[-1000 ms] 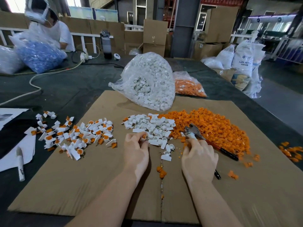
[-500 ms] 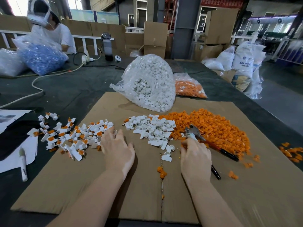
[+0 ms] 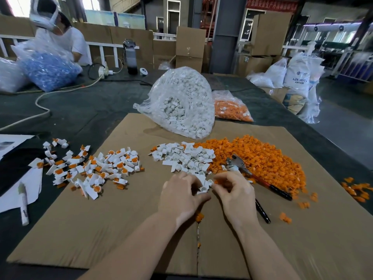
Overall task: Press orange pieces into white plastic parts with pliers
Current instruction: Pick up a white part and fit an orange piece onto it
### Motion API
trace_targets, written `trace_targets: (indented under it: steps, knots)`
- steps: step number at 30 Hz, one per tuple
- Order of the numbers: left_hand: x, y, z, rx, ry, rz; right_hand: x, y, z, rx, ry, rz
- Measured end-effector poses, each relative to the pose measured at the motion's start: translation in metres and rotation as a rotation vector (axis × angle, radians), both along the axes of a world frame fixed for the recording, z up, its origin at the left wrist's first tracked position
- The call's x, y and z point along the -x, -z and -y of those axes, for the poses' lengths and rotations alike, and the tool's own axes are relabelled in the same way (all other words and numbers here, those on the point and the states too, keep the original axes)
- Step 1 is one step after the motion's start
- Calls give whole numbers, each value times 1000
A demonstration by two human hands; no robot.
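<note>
White part [image 3: 204, 188] pinched between left hand [image 3: 179, 196] and right hand [image 3: 235, 190] fingers; pliers [image 3: 260, 179] beside.

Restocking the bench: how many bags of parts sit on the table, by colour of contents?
White parts bag: 1
Orange parts bag: 1
Blue parts bag: 1
Total: 3; a bag at the left edge is cut off, contents unclear.
</note>
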State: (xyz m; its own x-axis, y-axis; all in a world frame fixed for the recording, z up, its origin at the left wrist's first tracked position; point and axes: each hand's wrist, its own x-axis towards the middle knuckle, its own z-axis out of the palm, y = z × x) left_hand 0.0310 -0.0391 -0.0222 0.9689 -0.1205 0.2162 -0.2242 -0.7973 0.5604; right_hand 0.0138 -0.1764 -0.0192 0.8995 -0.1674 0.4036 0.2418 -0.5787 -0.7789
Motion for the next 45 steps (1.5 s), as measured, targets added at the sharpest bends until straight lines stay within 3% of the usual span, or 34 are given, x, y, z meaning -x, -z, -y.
trace_targets:
  steps: [6, 13, 18, 39, 45]
  knots:
    - [4, 0, -8, 382, -57, -68, -1, -5, 3, -290, -75, -118]
    - [7, -3, -9, 322, 27, 13, -2, -4, 7, -492, -149, -167]
    - [8, -2, -9, 437, -32, -16, -2, -2, 8, -461, -181, -169]
    - [14, -7, -7, 404, 142, 77, -1, -3, 5, -453, -220, -166]
    - [11, -7, -9, 581, 19, -36, 1, -4, 3, -270, -191, -60]
